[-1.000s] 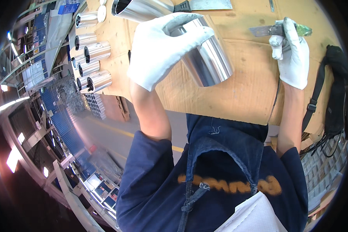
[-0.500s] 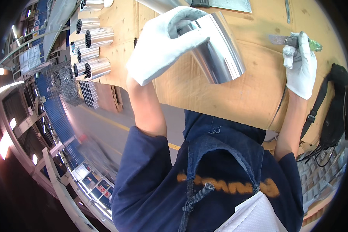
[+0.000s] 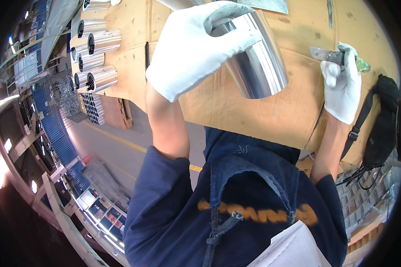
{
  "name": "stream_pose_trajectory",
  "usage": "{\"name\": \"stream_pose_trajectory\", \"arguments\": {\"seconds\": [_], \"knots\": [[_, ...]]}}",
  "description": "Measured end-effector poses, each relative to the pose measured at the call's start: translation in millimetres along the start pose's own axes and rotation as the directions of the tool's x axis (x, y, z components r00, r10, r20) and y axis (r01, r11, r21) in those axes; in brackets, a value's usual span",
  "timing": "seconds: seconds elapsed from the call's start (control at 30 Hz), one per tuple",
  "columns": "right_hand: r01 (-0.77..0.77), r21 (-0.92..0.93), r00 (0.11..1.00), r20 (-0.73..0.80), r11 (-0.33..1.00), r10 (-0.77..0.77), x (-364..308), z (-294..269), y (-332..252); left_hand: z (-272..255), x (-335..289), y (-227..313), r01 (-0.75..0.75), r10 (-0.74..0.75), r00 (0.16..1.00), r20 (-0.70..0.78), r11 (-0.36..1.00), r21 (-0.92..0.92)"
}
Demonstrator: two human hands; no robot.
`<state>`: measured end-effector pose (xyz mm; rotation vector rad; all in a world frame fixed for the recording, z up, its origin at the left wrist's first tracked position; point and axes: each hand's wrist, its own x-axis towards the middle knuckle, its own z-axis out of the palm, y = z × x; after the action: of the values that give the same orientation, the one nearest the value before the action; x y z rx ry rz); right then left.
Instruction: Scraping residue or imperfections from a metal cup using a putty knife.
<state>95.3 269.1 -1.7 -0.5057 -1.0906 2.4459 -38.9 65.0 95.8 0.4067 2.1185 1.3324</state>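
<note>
My left hand (image 3: 200, 49), in a white glove, grips a shiny metal tube (image 3: 260, 62) by its upper end, thumb along its outside. The tube is tilted and held up above a cardboard-covered table (image 3: 249, 113). Off to the right, my gloved right hand (image 3: 341, 84) is closed around the handle of a scraper-like blade tool (image 3: 336, 56). Its flat grey blade points left, and a green end sticks out past my fingers. The tool and the tube are apart.
Several shiny metal tubes (image 3: 104, 41) lie at the table's left edge. A black strapped bag (image 3: 381, 118) rests at the right. Toward the back lie a flat metal plate (image 3: 272, 4) and a thin metal strip (image 3: 330, 13). A wire basket (image 3: 69, 100) stands beyond the left edge.
My left hand and the tube have come closer and shifted slightly right. My right hand with the tool has moved a little down and left. Both grips are kept.
</note>
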Motion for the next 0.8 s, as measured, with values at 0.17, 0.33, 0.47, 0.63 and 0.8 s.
{"name": "stream_pose_trajectory", "arguments": {"seconds": [0.17, 0.33, 0.47, 0.63, 0.8], "knots": [[0.03, 0.081, 0.99, 0.134, 0.996, -0.041, -13, 1, 7, 0, 6, 2, 0.06, -0.065, 0.998, 0.027, 0.986, 0.157], [-0.129, 0.197, 0.986, 0.129, 0.972, 0.105, -24, 10, 22, 2, 1, 8, 0.03, -0.033, 0.999, 0.024, 0.996, 0.084], [-0.22, 0.176, 0.974, 0.092, 0.96, 0.206, -36, 16, 27, 6, 1, 2, 0.012, -0.012, 0.999, -0.03, 1.0, -0.003], [-0.232, 0.159, 0.971, 0.098, 0.96, 0.219, -35, 17, 27, 5, 0, 2, 0.028, -0.027, 0.999, -0.032, 0.999, 0.027], [-0.159, 0.181, 0.985, 0.095, 0.971, 0.143, -31, 19, 25, 2, -2, 1, 0.04, -0.037, 0.998, -0.056, 0.997, 0.062]]}}
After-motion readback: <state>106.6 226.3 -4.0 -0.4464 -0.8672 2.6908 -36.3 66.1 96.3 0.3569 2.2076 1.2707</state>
